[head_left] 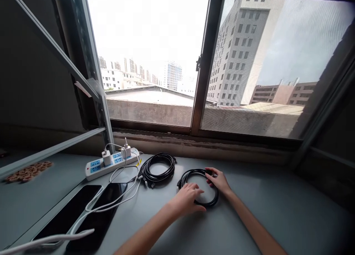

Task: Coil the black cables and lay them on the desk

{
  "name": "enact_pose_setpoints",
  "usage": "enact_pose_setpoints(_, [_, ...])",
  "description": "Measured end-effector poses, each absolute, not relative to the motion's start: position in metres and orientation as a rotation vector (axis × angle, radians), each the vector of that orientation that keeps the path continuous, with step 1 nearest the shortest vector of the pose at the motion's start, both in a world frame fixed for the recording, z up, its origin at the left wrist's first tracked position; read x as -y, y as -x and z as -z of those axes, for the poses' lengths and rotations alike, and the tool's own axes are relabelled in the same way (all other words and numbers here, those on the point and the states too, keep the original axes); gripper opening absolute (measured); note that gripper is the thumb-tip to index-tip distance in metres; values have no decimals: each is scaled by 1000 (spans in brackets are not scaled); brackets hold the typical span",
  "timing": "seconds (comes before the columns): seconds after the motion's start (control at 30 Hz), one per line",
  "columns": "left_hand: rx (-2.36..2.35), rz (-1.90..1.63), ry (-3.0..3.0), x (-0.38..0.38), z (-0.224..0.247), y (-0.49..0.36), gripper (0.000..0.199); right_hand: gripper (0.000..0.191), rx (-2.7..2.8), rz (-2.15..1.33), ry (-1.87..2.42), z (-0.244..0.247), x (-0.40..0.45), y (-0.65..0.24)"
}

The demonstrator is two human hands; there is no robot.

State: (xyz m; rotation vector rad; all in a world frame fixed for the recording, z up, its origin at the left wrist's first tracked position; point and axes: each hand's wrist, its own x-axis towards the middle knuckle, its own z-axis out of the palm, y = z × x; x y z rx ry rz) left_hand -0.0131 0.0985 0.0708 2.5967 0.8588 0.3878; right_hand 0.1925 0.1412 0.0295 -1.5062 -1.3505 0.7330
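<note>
A coiled black cable [212, 202] lies on the grey tabletop in front of me, with a dark plug at its left side. My right hand [219, 181] pinches a black connector [209, 172] at the coil's upper right edge. Over the coil's left and lower part is my left hand [188, 199], its fingers spread and thumb apart; whether it touches the cable I cannot tell. A second, thicker coil of black cable [158, 178] rests to the left, its connectors showing at the lower left and upper right.
A white power strip [91, 170] with two white chargers [106, 159] stands at the back left. White cords run over two dark phone-like slabs [73, 207] at the front left. Several brown ring-shaped pieces [29, 171] lie far left. Behind the table are a metal frame [95, 63] and a window [195, 116].
</note>
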Motion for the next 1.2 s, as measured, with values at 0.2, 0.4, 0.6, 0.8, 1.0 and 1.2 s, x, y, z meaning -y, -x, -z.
enact_pose_setpoints(0.2, [-832, -382, -2683, -101, -59, 0, 20, 28, 1472, -374, 1654, -39, -129, -202])
enact_pose_setpoints(0.4, [-933, -329, -2767, -101, -52, -12, 32, 26, 1543, -250, 1740, -36, -129, -205])
enact_pose_setpoints(0.6, [-906, -236, -2895, -126, -31, -28, 53, 26, 1606, -176, 1732, -29, -135, -207])
enact_pose_setpoints(0.8, [-906, -364, -2864, -130, -51, -35, 49, 31, 1541, -171, 1773, -25, -135, -213])
enact_pose_setpoints(1.0, [-969, -493, -2800, -133, -61, -35, 31, 29, 1519, -169, 1769, -27, -139, -220])
enact_pose_setpoints(1.2, [-1499, -664, -2660, -144, -74, -8, 32, 27, 1504, -200, 1771, -24, -136, -218])
